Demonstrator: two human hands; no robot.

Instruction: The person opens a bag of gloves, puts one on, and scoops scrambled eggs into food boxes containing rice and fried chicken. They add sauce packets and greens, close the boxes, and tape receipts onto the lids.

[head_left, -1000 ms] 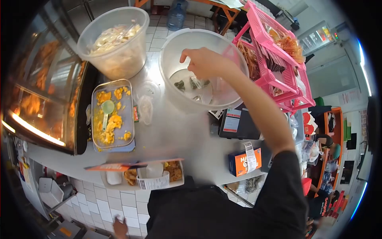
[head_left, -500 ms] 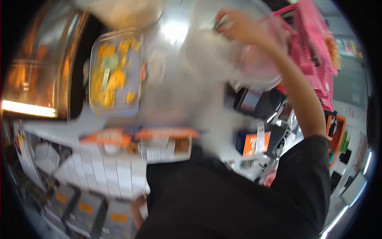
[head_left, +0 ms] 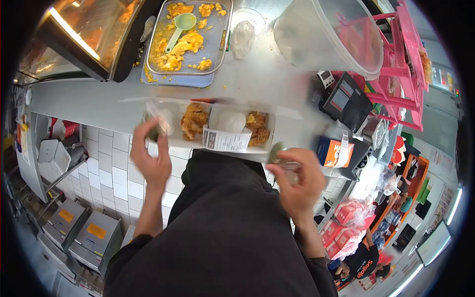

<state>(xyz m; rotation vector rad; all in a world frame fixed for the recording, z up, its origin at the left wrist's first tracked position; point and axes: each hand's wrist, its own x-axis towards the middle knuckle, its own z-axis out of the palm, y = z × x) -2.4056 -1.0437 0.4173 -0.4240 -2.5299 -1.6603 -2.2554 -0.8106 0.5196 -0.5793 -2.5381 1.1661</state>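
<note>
Two open food boxes sit side by side at the counter's near edge. In the left box are a mound of rice and fried chicken. The right box holds rice, fried chicken and a printed slip at its front. My left hand pinches a small clear plastic packet with something green inside, at the left box's left end. My right hand grips another small packet with green contents, just off the right box's near right corner.
Behind the boxes lies a wire-racked tray with yellow crumbs and a green scoop. A large clear tub stands right of it, near pink baskets. A heated display case borders the left. A co-worker is far right.
My right hand has come down from the clear tub to the right box. My left hand has risen from low at my side to the left box. Both now hold packets.
</note>
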